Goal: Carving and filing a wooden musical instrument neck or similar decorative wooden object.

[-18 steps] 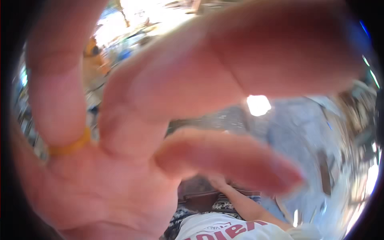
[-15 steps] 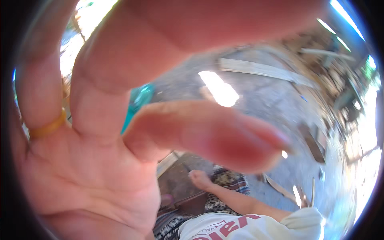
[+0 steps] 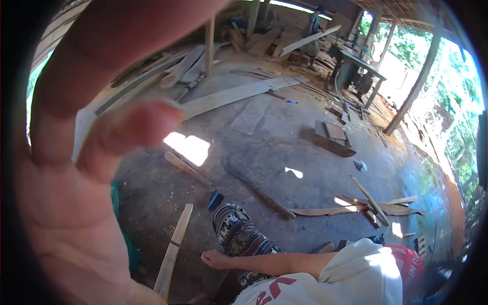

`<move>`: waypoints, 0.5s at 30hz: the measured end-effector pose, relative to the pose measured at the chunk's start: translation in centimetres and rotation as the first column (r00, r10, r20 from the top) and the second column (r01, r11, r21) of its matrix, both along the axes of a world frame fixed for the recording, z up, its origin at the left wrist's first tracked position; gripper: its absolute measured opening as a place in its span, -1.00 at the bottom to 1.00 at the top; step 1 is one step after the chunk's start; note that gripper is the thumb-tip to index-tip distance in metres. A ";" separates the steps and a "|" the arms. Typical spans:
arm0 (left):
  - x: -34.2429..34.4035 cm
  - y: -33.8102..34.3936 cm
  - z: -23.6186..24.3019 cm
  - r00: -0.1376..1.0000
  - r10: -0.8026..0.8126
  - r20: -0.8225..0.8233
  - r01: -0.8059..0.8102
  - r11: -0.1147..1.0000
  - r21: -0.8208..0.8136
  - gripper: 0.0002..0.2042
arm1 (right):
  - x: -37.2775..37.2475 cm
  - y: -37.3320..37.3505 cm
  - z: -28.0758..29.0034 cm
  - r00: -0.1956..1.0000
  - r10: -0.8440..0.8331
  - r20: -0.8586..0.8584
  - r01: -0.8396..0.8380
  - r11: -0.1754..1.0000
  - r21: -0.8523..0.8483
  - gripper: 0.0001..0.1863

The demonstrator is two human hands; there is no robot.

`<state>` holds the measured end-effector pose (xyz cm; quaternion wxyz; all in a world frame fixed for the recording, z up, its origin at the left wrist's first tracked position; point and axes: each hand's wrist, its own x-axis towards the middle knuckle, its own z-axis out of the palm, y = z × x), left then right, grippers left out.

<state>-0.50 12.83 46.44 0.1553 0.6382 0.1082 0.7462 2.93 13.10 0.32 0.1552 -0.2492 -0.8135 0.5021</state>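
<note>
My left hand [image 3: 76, 218] is raised very near the camera, palm toward it, and covers the left side. Its fingers are bent and apart, with some tips cut off by the picture's edge; nothing shows in it. My right hand [image 3: 218, 259] lies by my patterned trouser leg [image 3: 239, 234], fingers curled in; what they hold, if anything, is hidden. Left of it on the floor is a narrow wooden strip [image 3: 175, 244] with a dark mark across it. A dark blue object [image 3: 215, 199] sits just beyond my knee. Teal plastic [image 3: 133, 249] shows partly behind my left hand.
A long pale board [image 3: 223, 99] lies across the concrete floor. A small stack of wood blocks [image 3: 330, 136] and crossed wood strips [image 3: 376, 206] lie to the right. Farther off stand a workbench [image 3: 358, 63], posts and a person [image 3: 313, 23] beside a slanting plank [image 3: 311, 40].
The view has swung, showing more of the workshop. My left hand has shifted left in the picture and covers less of it. My right hand stays low by my leg.
</note>
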 end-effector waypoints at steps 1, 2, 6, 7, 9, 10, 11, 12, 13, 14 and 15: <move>-1.2 0.8 0.5 1.000 0.022 -0.007 -0.022 1.000 0.006 -0.51 | 0.1 -0.1 0.2 0.999 0.013 0.029 -0.013 1.000 0.001 -0.75; -0.9 0.4 0.4 0.999 0.046 -0.017 -0.046 0.999 0.008 -0.52 | 0.1 -0.1 0.2 1.000 0.003 0.026 -0.003 1.000 0.002 -0.75; -6.7 -0.7 -0.9 0.979 0.191 -0.066 -0.191 0.981 0.015 -0.55 | -0.3 -0.9 -0.1 0.996 0.094 -0.006 -0.094 0.995 0.029 -0.73; -7.4 -0.9 -0.4 0.964 0.253 -0.082 -0.253 0.967 0.017 -0.56 | -0.9 -1.5 -0.2 0.992 0.127 0.002 -0.127 0.991 0.042 -0.73; -8.2 -0.3 -1.0 0.943 0.321 -0.090 -0.321 0.947 0.013 -0.57 | -0.2 -0.7 -0.7 0.995 0.099 0.010 -0.099 0.995 0.017 -0.72; -8.6 -0.2 -1.2 0.928 0.359 -0.097 -0.360 0.933 0.010 -0.58 | 0.2 -0.3 -0.8 0.997 0.076 0.014 -0.076 0.997 -0.003 -0.72; -8.9 -0.4 -1.2 0.907 0.407 -0.108 -0.408 0.913 0.007 -0.59 | 0.4 -0.3 -0.6 0.995 0.094 0.012 -0.094 0.996 -0.010 -0.72; -9.4 -1.2 -1.1 0.872 0.473 -0.127 -0.475 0.880 0.011 -0.60 | 0.1 -0.3 -0.3 0.994 0.108 0.033 -0.108 0.994 -0.001 -0.72; -9.9 -2.0 -0.9 0.832 0.536 -0.145 -0.540 0.842 0.018 -0.60 | -0.1 -0.3 0.0 0.991 0.121 0.055 -0.122 0.993 0.011 -0.72; -10.3 -3.0 -0.6 0.784 0.599 -0.160 -0.603 0.797 0.028 -0.61 | -0.1 -0.4 0.4 0.985 0.165 0.044 -0.165 0.986 0.011 -0.72; -10.6 -4.0 -0.3 0.730 0.660 -0.176 -0.664 0.746 0.042 -0.62 | -0.1 -0.4 0.9 0.990 0.140 0.009 -0.140 0.990 0.010 -0.73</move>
